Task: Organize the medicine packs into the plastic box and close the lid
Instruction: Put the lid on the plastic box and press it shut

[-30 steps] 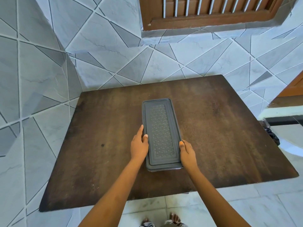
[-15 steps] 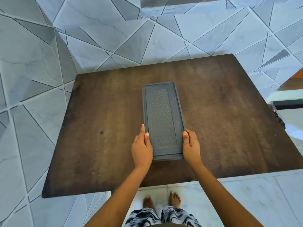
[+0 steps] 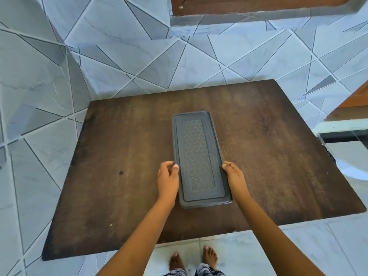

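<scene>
The box (image 3: 199, 158) lay lengthwise at the middle of the dark wooden surface (image 3: 119, 156), its dotted lid (image 3: 196, 154) seated flat on top. The left hand (image 3: 168, 181) pressed against the box's long side at 9 o'clock, thumb on the lid's rim, fingers curled; the right hand (image 3: 235, 179) held the opposite side at 3 o'clock. Each grip was narrow, clasping the box's near end. Bare feet (image 3: 193, 259) stood on the floor at 6 o'clock.
</scene>
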Tool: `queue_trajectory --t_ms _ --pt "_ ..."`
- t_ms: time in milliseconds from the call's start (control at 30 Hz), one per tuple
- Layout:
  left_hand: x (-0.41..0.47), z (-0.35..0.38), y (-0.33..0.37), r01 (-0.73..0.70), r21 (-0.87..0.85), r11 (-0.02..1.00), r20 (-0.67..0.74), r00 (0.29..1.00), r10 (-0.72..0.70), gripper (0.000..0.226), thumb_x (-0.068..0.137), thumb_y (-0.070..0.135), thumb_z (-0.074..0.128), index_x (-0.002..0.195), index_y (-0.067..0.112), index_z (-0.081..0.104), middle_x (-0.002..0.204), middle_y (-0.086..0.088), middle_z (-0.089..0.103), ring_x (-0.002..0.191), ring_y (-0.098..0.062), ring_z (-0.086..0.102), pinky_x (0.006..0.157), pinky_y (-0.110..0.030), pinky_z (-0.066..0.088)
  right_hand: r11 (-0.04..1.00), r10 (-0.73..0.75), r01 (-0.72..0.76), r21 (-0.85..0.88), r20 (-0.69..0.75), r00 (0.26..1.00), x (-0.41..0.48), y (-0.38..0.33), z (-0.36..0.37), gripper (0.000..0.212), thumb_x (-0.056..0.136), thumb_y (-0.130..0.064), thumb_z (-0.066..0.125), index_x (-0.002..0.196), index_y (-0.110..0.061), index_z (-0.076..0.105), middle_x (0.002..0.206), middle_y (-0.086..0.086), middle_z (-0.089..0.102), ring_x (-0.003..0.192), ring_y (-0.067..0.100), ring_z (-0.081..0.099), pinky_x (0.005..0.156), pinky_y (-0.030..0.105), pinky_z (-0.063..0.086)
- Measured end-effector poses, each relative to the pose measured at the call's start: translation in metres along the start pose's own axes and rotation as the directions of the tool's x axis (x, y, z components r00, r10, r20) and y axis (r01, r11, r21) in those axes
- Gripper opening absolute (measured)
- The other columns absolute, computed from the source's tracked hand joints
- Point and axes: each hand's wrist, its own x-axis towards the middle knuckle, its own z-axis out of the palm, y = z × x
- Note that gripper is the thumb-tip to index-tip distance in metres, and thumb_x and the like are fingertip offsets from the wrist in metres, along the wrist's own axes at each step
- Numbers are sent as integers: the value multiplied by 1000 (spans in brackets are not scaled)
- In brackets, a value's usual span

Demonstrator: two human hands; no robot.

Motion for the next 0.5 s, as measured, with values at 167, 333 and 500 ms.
queue_trajectory --t_ms 167,333,500 --pt "30 0 15 77 -105 992 117 991 -64 20 96 30 49 97 11 55 93 -1 57 88 -16 51 74 -26 40 990 -76 70 -120 -51 996 17 -15 12 25 96 -28 44 86 -7 54 66 0 47 59 9 42 55 21 35" --pt "37 1 5 62 -216 974 91 995 -43 15 94 21 53 84 11 58 75 3 54 72 -9 47 65 -18 40 980 -115 97 -174 -98 989 26 -10 11 20 95 -23 49 84 -7 57 63 -4 51 58 7 44 54 20 37" --pt "40 2 5 121 -266 957 103 990 -96 15 92 21 57 78 16 60 83 -4 56 78 -13 47 67 -20 40 992 -97 88 -95 -94 991 31 -5 9 20 92 -22 53 79 -8 60 66 0 54 66 14 48 60 24 41"
